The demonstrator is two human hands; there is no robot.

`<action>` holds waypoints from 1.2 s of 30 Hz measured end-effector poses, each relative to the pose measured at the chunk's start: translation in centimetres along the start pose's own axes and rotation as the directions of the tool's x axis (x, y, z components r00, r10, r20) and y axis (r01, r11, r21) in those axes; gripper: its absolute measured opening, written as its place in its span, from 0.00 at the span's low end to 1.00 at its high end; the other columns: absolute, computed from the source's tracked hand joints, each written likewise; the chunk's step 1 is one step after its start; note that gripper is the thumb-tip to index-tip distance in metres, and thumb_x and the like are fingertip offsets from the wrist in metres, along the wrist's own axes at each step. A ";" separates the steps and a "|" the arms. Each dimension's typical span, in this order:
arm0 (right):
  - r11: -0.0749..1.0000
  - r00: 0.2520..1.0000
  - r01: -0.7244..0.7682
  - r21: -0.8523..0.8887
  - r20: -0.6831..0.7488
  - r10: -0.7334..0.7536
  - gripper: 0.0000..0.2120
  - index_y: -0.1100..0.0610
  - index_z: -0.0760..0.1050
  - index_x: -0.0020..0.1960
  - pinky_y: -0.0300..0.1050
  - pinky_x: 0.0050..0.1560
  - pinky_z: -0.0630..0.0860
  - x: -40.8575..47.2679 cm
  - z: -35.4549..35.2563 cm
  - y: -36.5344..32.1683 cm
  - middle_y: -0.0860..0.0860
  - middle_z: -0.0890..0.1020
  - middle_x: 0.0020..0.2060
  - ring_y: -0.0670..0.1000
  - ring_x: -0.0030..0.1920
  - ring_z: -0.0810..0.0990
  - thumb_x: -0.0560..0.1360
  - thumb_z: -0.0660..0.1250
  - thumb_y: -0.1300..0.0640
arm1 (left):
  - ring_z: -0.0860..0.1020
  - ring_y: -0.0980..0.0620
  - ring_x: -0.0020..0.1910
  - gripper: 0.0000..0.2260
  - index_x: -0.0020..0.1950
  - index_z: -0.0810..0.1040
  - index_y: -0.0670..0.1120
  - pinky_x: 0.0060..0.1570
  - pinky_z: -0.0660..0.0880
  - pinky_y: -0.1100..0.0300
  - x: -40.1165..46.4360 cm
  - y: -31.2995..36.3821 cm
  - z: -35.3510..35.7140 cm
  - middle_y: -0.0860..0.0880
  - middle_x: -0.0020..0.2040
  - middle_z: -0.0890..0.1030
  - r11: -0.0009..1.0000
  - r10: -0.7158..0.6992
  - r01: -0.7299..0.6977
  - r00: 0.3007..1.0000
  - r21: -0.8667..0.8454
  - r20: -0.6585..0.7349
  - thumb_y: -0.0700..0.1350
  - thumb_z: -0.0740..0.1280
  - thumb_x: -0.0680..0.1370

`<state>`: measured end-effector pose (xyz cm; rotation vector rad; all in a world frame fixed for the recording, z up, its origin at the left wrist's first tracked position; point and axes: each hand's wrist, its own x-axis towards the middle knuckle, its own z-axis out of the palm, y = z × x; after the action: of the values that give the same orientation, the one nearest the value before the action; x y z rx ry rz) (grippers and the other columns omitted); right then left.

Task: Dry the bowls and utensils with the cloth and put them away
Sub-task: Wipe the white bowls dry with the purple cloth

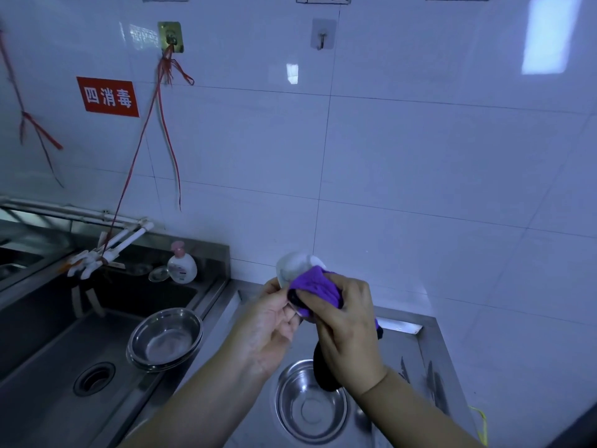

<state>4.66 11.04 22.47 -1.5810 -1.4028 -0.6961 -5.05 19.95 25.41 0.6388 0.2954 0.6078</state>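
My left hand (274,321) holds a shiny metal ladle (295,265) raised above the counter, with its round scoop pointing up. My right hand (345,321) presses a purple cloth (318,284) against the ladle just below the scoop. A dark end of the cloth hangs down under my right wrist. One steel bowl (310,405) sits on the steel counter (407,354) beneath my hands. Stacked steel bowls (166,339) lean in the right corner of the sink (48,367). Several utensils (433,383) lie on the counter at the right.
A white tap (109,250) tied with red string reaches over the sink. A soap pump bottle (182,265) and a small clear dish (159,273) stand on the sink's back ledge. White tiled wall with hooks and a red sign rises behind.
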 end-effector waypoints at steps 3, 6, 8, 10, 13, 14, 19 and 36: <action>0.998 0.999 0.049 -0.030 -0.013 -0.050 0.16 0.48 0.81 0.57 0.51 0.50 0.70 0.3 0.2 0.0 0.51 0.75 0.57 0.55 0.52 0.72 0.76 0.62 0.62 | 0.84 0.51 0.41 0.06 0.48 0.80 0.41 0.39 0.80 0.61 0.0 0.2 0.4 0.43 0.44 0.85 0.998 -0.016 0.015 0.999 -0.055 -0.028 0.38 0.67 0.73; 0.990 0.990 0.140 -0.030 -0.016 -0.140 0.15 0.48 0.80 0.56 0.53 0.51 0.70 -1.1 0.2 0.8 0.52 0.75 0.57 0.58 0.54 0.73 0.76 0.62 0.62 | 0.83 0.51 0.34 0.05 0.48 0.76 0.42 0.32 0.80 0.60 0.0 0.5 0.5 0.42 0.38 0.84 0.998 -0.033 0.027 0.994 -0.056 -0.101 0.38 0.61 0.79; 0.990 0.990 0.140 -0.003 -0.012 -0.140 0.16 0.48 0.81 0.54 0.54 0.52 0.71 -1.9 0.2 1.6 0.54 0.76 0.55 0.59 0.54 0.73 0.73 0.65 0.65 | 0.83 0.50 0.35 0.06 0.51 0.76 0.41 0.34 0.81 0.60 -0.1 0.5 0.5 0.41 0.39 0.84 0.997 -0.051 0.046 0.992 -0.054 -0.113 0.39 0.60 0.80; 0.993 0.997 0.079 0.087 -0.003 -0.079 0.16 0.49 0.82 0.51 0.56 0.50 0.73 -2.4 0.4 1.9 0.55 0.78 0.51 0.59 0.51 0.74 0.72 0.66 0.67 | 0.84 0.50 0.35 0.06 0.51 0.76 0.39 0.34 0.81 0.59 -0.3 0.4 0.5 0.42 0.39 0.85 0.992 -0.069 0.055 0.989 -0.114 -0.128 0.38 0.60 0.80; 0.952 0.978 -0.153 0.267 -0.098 0.185 0.15 0.44 0.78 0.50 0.54 0.58 0.73 -2.5 0.7 1.6 0.40 0.75 0.56 0.48 0.57 0.74 0.71 0.68 0.63 | 0.85 0.49 0.40 0.06 0.52 0.76 0.37 0.48 0.80 0.53 -0.5 0.8 0.6 0.40 0.43 0.85 0.970 -0.103 0.064 0.982 -0.236 -0.156 0.37 0.62 0.79; 0.957 0.972 -0.141 0.252 -0.149 0.182 0.13 0.45 0.76 0.49 0.50 0.60 0.71 -2.5 0.7 1.6 0.37 0.70 0.60 0.48 0.59 0.72 0.71 0.67 0.62 | 0.85 0.49 0.41 0.06 0.52 0.76 0.37 0.49 0.78 0.51 -0.6 1.0 0.7 0.40 0.44 0.85 0.963 -0.105 0.062 0.982 -0.261 -0.154 0.37 0.62 0.78; 0.944 0.960 -0.131 0.303 -0.200 0.197 0.16 0.55 0.69 0.49 0.36 0.56 0.67 -1.6 0.6 2.1 0.51 0.66 0.56 0.50 0.55 0.70 0.69 0.53 0.71 | 0.84 0.49 0.48 0.08 0.51 0.77 0.37 0.52 0.76 0.51 -0.8 1.2 1.0 0.42 0.49 0.85 0.946 -0.113 0.079 0.989 -0.314 -0.093 0.36 0.65 0.73; 0.891 0.977 -0.184 0.415 -0.018 0.211 0.14 0.56 0.79 0.51 0.41 0.43 0.72 -0.4 0.3 1.0 0.61 0.74 0.47 0.64 0.46 0.73 0.74 0.57 0.65 | 0.84 0.44 0.47 0.10 0.44 0.84 0.34 0.52 0.73 0.48 -0.7 1.6 0.9 0.37 0.51 0.83 0.965 -0.102 0.088 0.994 -0.248 -0.043 0.36 0.63 0.73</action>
<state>5.54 11.18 21.71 -1.3272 -1.2229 -0.2974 -5.93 20.14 27.19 0.3679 0.2950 0.5594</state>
